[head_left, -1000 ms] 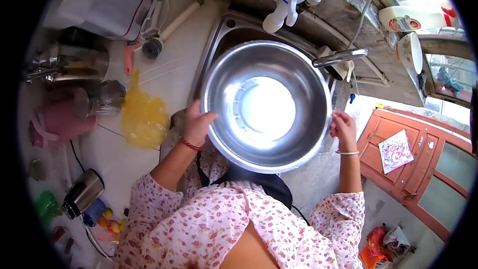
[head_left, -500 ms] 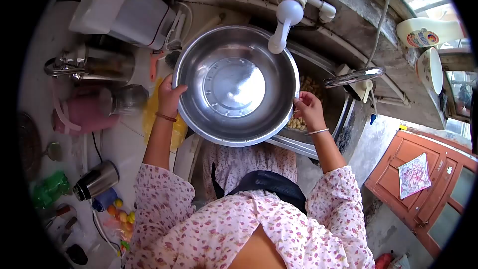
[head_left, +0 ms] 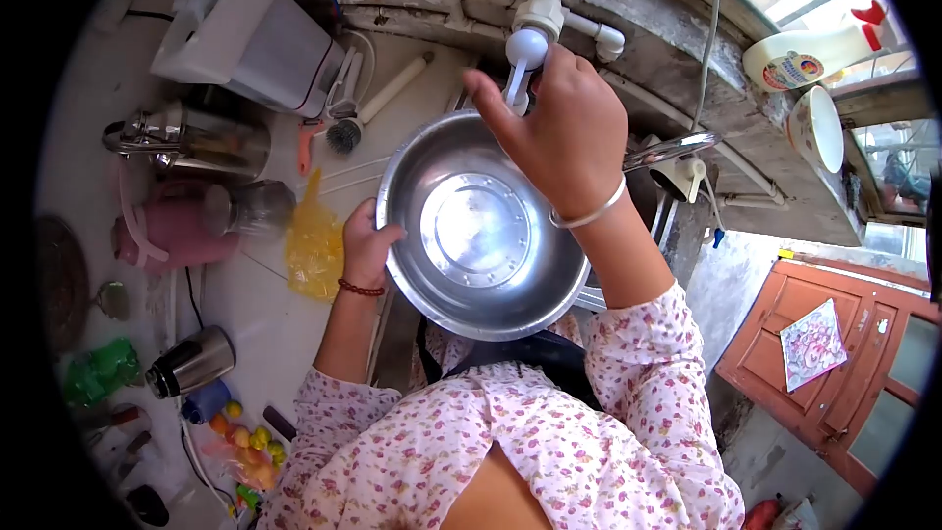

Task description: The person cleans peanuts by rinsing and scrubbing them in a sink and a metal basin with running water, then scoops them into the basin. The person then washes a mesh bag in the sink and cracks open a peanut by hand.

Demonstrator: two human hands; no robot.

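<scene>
Pale floral blouse [head_left: 432, 437], small pink-red blossoms. Loose sleeves [head_left: 644, 345] of same print, ending near elbow. Left wrist [head_left: 367, 273]: reddish-brown beaded bracelet [head_left: 360, 289]. Right wrist [head_left: 579, 194]: silver-coloured bangle [head_left: 592, 214]. Dark fabric [head_left: 515, 351] at waist.

Basin [head_left: 476, 236] at left hand [head_left: 368, 250]: plain silver. Tap [head_left: 527, 47] at right hand [head_left: 574, 128]: white. Left wrist: red-brown beaded bracelet [head_left: 361, 288]; right: silvery bangle [head_left: 591, 207]. Sleeves [head_left: 643, 363]: whitish, pink floral print. Left of left hand: yellow bag [head_left: 316, 255], then pink jug [head_left: 179, 228]. Far right of right hand: orange-brown door [head_left: 767, 306].
</scene>
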